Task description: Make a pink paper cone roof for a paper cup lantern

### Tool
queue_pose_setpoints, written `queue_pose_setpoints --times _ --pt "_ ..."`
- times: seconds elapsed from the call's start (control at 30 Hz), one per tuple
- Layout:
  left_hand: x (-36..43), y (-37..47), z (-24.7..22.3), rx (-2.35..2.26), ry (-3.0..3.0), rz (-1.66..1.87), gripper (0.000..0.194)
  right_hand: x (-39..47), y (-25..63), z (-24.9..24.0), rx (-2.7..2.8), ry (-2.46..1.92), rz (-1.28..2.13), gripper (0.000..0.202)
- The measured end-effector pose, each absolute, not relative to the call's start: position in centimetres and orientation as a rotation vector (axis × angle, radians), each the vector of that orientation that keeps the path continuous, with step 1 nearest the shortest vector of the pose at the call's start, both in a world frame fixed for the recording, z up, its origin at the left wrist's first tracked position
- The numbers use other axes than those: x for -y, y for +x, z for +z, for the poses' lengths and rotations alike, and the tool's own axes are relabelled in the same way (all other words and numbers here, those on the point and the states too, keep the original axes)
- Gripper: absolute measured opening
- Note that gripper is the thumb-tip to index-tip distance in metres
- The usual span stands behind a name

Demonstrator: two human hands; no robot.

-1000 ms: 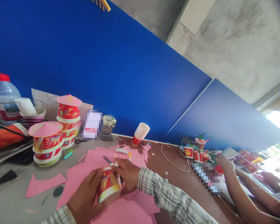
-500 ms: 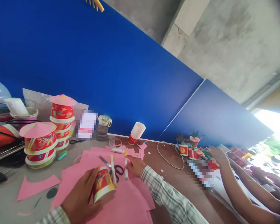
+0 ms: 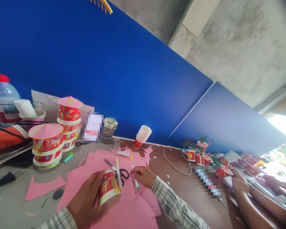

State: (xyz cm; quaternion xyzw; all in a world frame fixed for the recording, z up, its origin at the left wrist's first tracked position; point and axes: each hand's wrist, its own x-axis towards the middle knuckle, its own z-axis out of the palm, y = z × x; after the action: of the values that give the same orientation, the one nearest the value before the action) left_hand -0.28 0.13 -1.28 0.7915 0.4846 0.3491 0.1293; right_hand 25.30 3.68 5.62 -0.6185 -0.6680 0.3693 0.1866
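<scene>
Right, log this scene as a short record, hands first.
Left hand: grips a red paper cup
Right hand: fingertips at a green-ended marker; grip unclear
Beneath: pink paper
Beside the cup: scissors, partly hidden by another marker
Left side: two stacks of cups with pink cone tops
Far right: another person's hand
</scene>
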Motion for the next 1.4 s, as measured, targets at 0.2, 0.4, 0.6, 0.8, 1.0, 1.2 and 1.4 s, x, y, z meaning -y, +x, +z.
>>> queue_pose_setpoints --times 0.2,0.4,0.6,0.8,1.0,1.2,1.4 --pt "-0.1 -0.3 -1.1 -1.387 2.338 1.047 0.111 0.2 26.1 8.0 1.569 -1.306 1.256 0.039" --pt "0.4 -0.4 0.5 -1.261 2.325 1.015 0.098 2.6 23.4 9.4 1.252 -0.916 1.157 0.044" --pt "0.6 -0.4 0.5 -1.243 2.335 1.027 0.104 2.3 19.3 8.1 0.937 -0.759 1.259 0.028" --pt "0.7 -0.4 0.2 -1.3 2.306 1.014 0.107 2.8 17.7 4.3 0.977 -0.909 1.315 0.044" --pt "0.7 -0.4 0.1 -1.323 2.318 0.991 0.107 3.4 18.2 2.1 1.079 -0.98 1.14 0.036" --pt "0.8 -0.4 0.1 -1.304 2.322 0.975 0.104 3.6 18.3 2.6 1.194 -1.059 1.099 0.034" --pt "1.1 -0.3 1.1 -1.31 2.287 0.997 0.108 3.2 17.9 3.2 1.121 -1.085 1.116 0.039"
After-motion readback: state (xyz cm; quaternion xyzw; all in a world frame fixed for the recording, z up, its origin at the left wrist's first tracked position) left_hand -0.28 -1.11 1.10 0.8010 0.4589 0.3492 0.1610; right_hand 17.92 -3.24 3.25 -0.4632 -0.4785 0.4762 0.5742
